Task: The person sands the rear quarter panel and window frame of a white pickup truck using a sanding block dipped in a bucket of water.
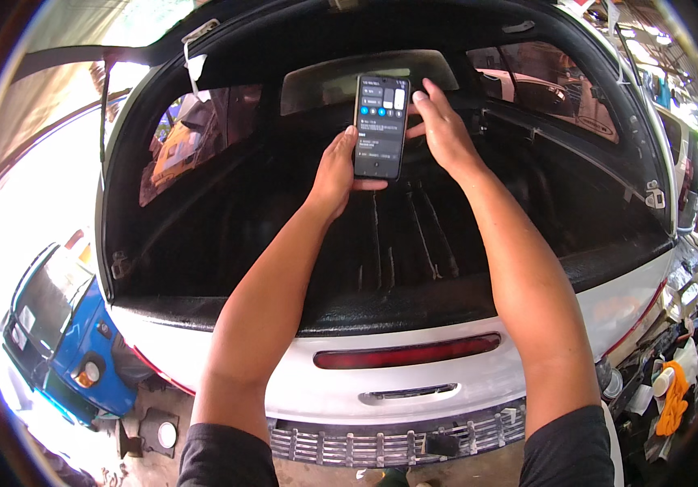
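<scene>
From where I am standing, the person is holding a dark phone (379, 134) upright in the left hand (334, 172), its lit screen facing back toward the wearer. The left thumb (351, 134) is lying along the phone's left edge, while that hand's fingers (371, 185) are passing behind it and showing below its lower edge — the phone is resting in a narrow grip between them. The right hand (446, 140) is hovering just beside the phone's right edge, its fingers spreading loosely and holding nothing; one fingertip is coming so near that edge that I cannot tell whether it is touching.

Both forearms (272, 276) are stretching over a white rear panel (479, 381), where a red light strip (407, 351) is running across. The phone is standing out against the black cargo bed (349, 268) of the open vehicle, partly covering the far window (316, 88). On the near side, a slatted bumper (325, 446) is carrying a small dark object (441, 444) — too unclear to name. To the left a blue vehicle (93, 365) is standing outside; to the right an orange cloth (674, 398) is lying among jumbled items.
</scene>
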Available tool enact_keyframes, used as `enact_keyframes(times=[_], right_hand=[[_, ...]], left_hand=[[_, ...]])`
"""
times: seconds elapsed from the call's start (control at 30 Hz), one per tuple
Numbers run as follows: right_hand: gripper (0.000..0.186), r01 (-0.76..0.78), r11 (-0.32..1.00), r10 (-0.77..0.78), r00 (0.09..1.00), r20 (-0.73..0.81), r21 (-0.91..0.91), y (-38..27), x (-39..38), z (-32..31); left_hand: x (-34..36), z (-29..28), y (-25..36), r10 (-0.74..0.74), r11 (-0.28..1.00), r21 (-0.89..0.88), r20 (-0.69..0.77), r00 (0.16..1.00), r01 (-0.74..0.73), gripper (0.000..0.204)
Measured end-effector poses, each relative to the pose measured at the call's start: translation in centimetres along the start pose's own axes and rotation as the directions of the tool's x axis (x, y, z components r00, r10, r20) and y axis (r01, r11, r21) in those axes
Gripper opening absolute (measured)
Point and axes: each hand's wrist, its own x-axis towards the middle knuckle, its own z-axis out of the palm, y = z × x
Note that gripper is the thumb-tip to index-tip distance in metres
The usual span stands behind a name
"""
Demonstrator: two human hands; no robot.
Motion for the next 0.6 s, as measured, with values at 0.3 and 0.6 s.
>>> enact_keyframes(times=[0.3,0.6], right_hand=[[0.074,0.016,0.982,-0.002,0.997,0.075,-0.186,0.9,0.4,-0.2],[0.065,0.239,0.97,-0.227,0.956,0.187,-0.048,0.4,1.2,0.7]], left_hand=[[-3.9,-5.0,9.5,0.536,0.836,0.152,-0.43,0.727,-0.527,0.041],[-40.0,-15.4,10.3,0.51,0.852,0.508,-0.754,0.415,-0.124,0.05]])
